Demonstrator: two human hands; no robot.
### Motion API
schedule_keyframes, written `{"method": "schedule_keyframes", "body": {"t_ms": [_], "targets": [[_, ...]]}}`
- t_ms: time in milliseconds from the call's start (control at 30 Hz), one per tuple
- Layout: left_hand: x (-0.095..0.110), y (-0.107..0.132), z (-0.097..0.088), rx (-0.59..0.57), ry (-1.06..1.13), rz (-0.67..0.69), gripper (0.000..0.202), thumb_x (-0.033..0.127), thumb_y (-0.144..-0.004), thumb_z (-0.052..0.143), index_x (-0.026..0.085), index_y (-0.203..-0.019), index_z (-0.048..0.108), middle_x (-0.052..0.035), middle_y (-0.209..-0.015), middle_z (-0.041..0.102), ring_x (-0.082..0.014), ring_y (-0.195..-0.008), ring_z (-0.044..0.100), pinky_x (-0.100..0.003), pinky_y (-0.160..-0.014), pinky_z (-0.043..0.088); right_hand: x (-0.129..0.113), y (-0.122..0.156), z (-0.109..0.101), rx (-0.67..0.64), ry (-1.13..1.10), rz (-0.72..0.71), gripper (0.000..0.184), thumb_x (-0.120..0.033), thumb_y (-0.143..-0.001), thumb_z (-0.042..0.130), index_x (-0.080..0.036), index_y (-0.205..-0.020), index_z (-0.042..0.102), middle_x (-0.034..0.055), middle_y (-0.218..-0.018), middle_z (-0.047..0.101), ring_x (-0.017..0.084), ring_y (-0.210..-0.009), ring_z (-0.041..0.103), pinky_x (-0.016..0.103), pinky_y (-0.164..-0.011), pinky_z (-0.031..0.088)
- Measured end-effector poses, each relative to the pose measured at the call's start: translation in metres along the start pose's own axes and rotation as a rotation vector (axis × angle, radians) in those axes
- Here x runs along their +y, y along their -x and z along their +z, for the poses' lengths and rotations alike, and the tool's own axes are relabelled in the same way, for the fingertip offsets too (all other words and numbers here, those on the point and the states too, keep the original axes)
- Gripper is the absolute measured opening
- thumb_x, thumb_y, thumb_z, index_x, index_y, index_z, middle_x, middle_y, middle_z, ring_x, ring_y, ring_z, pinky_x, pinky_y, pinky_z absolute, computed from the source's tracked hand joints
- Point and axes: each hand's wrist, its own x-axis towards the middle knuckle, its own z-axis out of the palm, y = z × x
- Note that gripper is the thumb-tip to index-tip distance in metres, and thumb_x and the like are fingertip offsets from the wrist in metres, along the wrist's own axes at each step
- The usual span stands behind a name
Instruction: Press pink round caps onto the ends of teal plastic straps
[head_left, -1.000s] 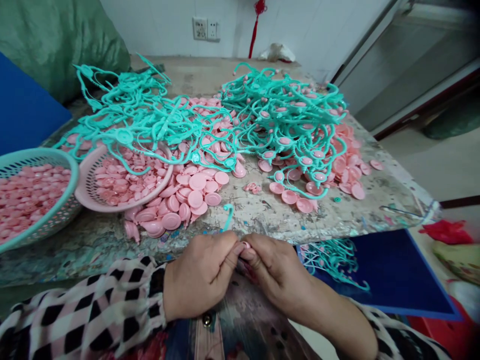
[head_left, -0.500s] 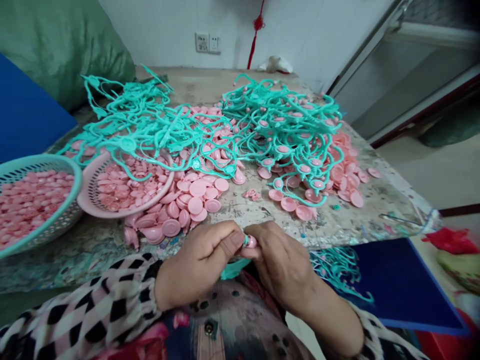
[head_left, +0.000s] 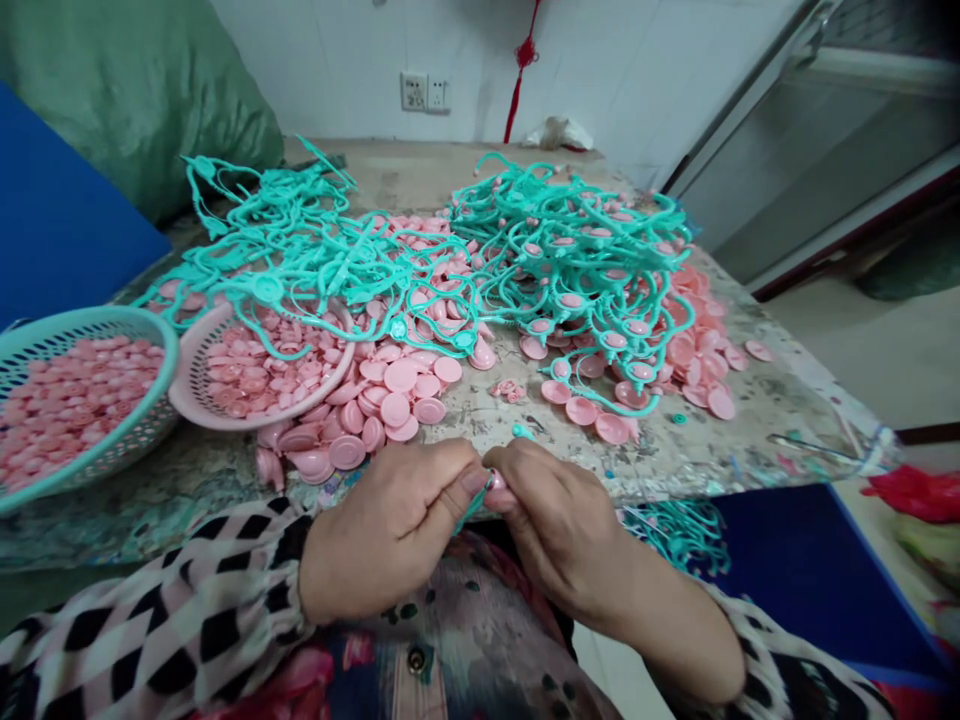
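My hands meet at the table's front edge. My left hand [head_left: 386, 530] pinches a thin teal plastic strand [head_left: 472, 505] against a small pink plastic piece [head_left: 495, 485], which my right hand [head_left: 559, 525] grips between its fingertips. The fingers hide most of both parts. Beyond my hands lies a heap of pink plastic discs [head_left: 382, 400]. Two large tangles of teal plastic runners spread across the stained table [head_left: 480, 420], one on the left [head_left: 300, 240] and one on the right [head_left: 570, 260], with pink discs attached to the right one.
A teal basket [head_left: 97, 316] and a pink basket [head_left: 247, 424], both holding pink discs, stand at the left. A blue board [head_left: 787, 560] with teal strands [head_left: 682, 535] lies below the table's right side. A green sack [head_left: 127, 110] rests at the back left.
My hands have shifted slightly closer together and remain pinched around the pink piece. The teal strand now shows between my fingers. The view has tilted a little, moving the table in the picture.
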Motion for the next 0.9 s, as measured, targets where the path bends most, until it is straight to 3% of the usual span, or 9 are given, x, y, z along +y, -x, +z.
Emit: {"method": "schedule_keyframes", "body": {"t_ms": [100,233,300,400,500,600,767,900], "targets": [[-0.005,0.002,0.006,0.029,-0.067,0.012,0.031,0.025,-0.097,0.033,0.018,-0.067,0.042,0.0046,-0.059,0.043,-0.0099,-0.055,0.042,-0.024,-0.055,0.030,-0.002,-0.004,-0.004,-0.126,-0.337,0.226,0.028,-0.028,-0.098,0.034,-0.020,-0.075,0.047,-0.0019,-0.064,0.049,0.011,-0.058,0.050,0.023,-0.054,0.041],[-0.010,0.000,0.009,0.025,-0.013,-0.085,0.032,0.027,-0.096,0.033,0.019,-0.067,0.041,0.0045,-0.060,0.043,-0.0105,-0.056,0.042,-0.024,-0.055,0.030,-0.002,-0.008,-0.003,-0.327,-0.727,0.516,0.038,-0.042,-0.099,0.028,-0.021,-0.070,0.039,-0.0079,-0.049,0.040,0.008,-0.039,0.046,0.019,-0.040,0.036],[-0.011,-0.003,0.009,0.020,0.096,-0.152,0.034,0.030,-0.097,0.032,0.018,-0.066,0.041,0.0044,-0.061,0.043,-0.0106,-0.058,0.042,-0.024,-0.056,0.032,-0.002,-0.006,0.002,-0.234,-0.605,0.486,0.037,-0.042,-0.099,0.027,-0.021,-0.072,0.041,-0.0058,-0.053,0.045,0.009,-0.045,0.049,0.020,-0.044,0.038],[-0.011,-0.007,0.005,0.022,0.225,-0.212,0.035,0.034,-0.096,0.033,0.019,-0.065,0.040,0.0046,-0.061,0.041,-0.0107,-0.060,0.041,-0.024,-0.057,0.032,0.001,0.001,0.013,-0.010,-0.159,0.288,0.024,-0.036,-0.099,0.034,-0.018,-0.094,0.050,0.0029,-0.077,0.057,0.014,-0.065,0.055,0.026,-0.057,0.044],[-0.009,-0.010,0.001,0.023,0.254,-0.219,0.035,0.034,-0.095,0.035,0.019,-0.064,0.039,0.0050,-0.061,0.039,-0.0104,-0.060,0.039,-0.024,-0.057,0.031,0.006,0.007,0.021,0.067,0.089,0.132,0.020,-0.024,-0.098,0.035,-0.016,-0.113,0.046,0.0071,-0.088,0.056,0.017,-0.073,0.055,0.029,-0.062,0.046],[-0.006,-0.011,-0.001,0.008,0.246,-0.217,0.036,0.034,-0.096,0.034,0.018,-0.065,0.041,0.0053,-0.061,0.040,-0.0099,-0.060,0.039,-0.024,-0.057,0.031,0.008,0.007,0.023,0.085,0.129,0.080,0.018,-0.020,-0.097,0.034,-0.016,-0.110,0.045,0.0062,-0.085,0.054,0.017,-0.071,0.053,0.028,-0.061,0.046],[-0.002,-0.008,-0.006,-0.052,0.225,-0.178,0.035,0.033,-0.097,0.035,0.018,-0.065,0.040,0.0059,-0.062,0.039,-0.0090,-0.060,0.038,-0.023,-0.057,0.031,0.002,0.007,0.015,0.075,0.072,0.109,0.016,-0.019,-0.098,0.032,-0.016,-0.104,0.046,0.0060,-0.084,0.055,0.016,-0.070,0.054,0.027,-0.060,0.046],[0.005,-0.005,-0.011,-0.119,0.171,-0.099,0.031,0.029,-0.098,0.033,0.018,-0.071,0.045,0.0053,-0.067,0.045,-0.0090,-0.065,0.045,-0.022,-0.062,0.035,-0.005,0.010,0.008,0.052,0.193,0.076,0.014,-0.019,-0.097,0.034,-0.016,-0.103,0.047,0.0059,-0.080,0.055,0.016,-0.066,0.052,0.027,-0.057,0.044]]}}
